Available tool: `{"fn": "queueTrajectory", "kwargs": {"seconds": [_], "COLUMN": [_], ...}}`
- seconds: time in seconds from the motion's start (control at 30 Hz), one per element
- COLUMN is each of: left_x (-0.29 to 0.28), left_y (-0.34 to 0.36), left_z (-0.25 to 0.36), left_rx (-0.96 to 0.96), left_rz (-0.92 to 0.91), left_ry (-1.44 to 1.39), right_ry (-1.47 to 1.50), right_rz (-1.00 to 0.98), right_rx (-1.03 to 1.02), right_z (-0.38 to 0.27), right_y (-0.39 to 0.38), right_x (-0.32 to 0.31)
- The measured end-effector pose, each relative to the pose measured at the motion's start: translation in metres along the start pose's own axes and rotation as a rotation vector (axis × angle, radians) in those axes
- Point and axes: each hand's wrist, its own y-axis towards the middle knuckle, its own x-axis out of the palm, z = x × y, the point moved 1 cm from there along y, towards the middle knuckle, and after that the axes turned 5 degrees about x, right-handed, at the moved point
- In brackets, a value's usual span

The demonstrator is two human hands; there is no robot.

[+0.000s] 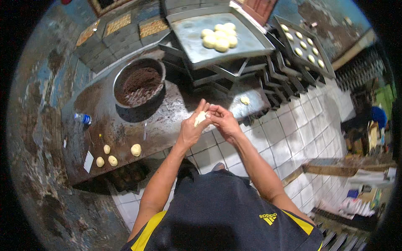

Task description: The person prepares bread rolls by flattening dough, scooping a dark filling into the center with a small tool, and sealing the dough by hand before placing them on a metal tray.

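Observation:
A flattened piece of pale dough (pixel 200 119) lies in my left hand (pixel 190 130), whose fingers curl up around it. My right hand (pixel 226 124) meets it from the right, fingertips pinched together at the dough's edge. Both hands are above the table's front edge. Beyond them to the left stands a metal bowl (pixel 117 93) of dark brown crumbly filling (pixel 142 81). A thin metal utensil (pixel 145 130) rests on the table in front of the bowl. Several dough balls (pixel 112 160) sit at the table's near left, one larger ball (pixel 135 150) apart from them.
A metal tray (pixel 184 33) with clustered dough balls rests on racks at the back. Another tray (pixel 289 44) of spaced buns is at far right. A small dough scrap (pixel 245 100), a plastic bottle (pixel 82 119) and a white flat piece (pixel 88 162) lie on the table (pixel 176 104).

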Motion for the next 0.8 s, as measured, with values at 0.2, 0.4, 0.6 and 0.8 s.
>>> {"fn": "queueTrajectory", "kwargs": {"seconds": [0.2,0.4,0.6,0.8], "left_x": [0.036,0.085,0.091,0.101], "left_y": [0.008,0.012,0.034,0.111], "left_z": [0.026,0.052,0.051,0.043], "left_rx": [0.088,0.008,-0.026,-0.256], "left_rz": [-0.375,-0.161,-0.26,-0.244], "left_ry": [0.504,0.21,0.06,-0.446], "right_ry": [-0.945,-0.457,-0.759,-0.893], "right_rz": [-0.038,0.06,-0.099,0.239], "right_rx": [-0.664,-0.374,-0.458,-1.008], "right_z": [-0.063,-0.1,-0.132,-0.1], "right_y": [-0.081,-0.092,-0.082,-0.026], "right_x": [-0.007,-0.058,-0.039,-0.04]}}
